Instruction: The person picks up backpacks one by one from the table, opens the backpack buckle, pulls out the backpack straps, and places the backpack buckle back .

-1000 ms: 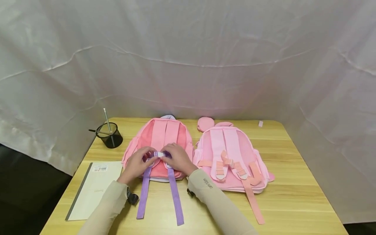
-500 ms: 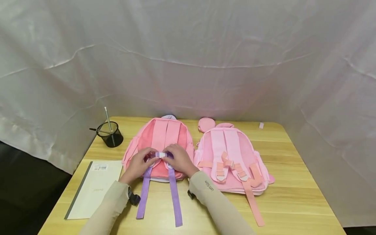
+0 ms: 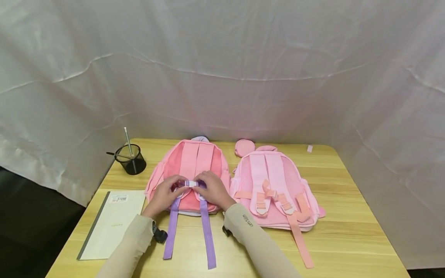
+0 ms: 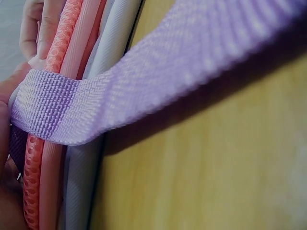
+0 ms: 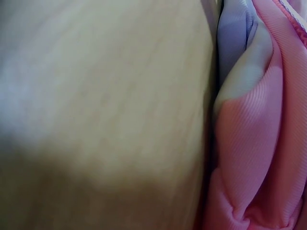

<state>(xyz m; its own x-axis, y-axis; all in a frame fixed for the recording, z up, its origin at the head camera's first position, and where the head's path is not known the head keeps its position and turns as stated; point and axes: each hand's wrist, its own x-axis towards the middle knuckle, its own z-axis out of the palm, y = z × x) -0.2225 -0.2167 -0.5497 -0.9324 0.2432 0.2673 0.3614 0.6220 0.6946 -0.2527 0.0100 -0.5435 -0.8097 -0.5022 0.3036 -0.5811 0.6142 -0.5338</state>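
A coral-pink backpack (image 3: 217, 162) lies on the table with its shoulder straps facing up. Over its lower middle, a white buckle (image 3: 191, 183) on purple webbing sits between both hands. My left hand (image 3: 165, 195) pinches the buckle's left side between thumb and fingers. From the right, my right hand (image 3: 213, 189) pinches the other side. Two purple straps (image 3: 208, 239) hang from the bag's lower edge onto the table. In the left wrist view a purple strap (image 4: 158, 81) crosses close in front of the bag's edge. The right wrist view shows the bag's pink side (image 5: 252, 139).
A lighter pink backpack (image 3: 283, 166) with orange straps lies directly to the right, a round pink pouch (image 3: 245, 148) behind it. At left are a black mesh pen holder (image 3: 135, 165) and a white notebook (image 3: 111, 227). A small pale tag (image 3: 309, 148) lies far right.
Both hands keep their pinch on the buckle and have shifted very slightly right in view. The backpacks and the things around them stay in place.
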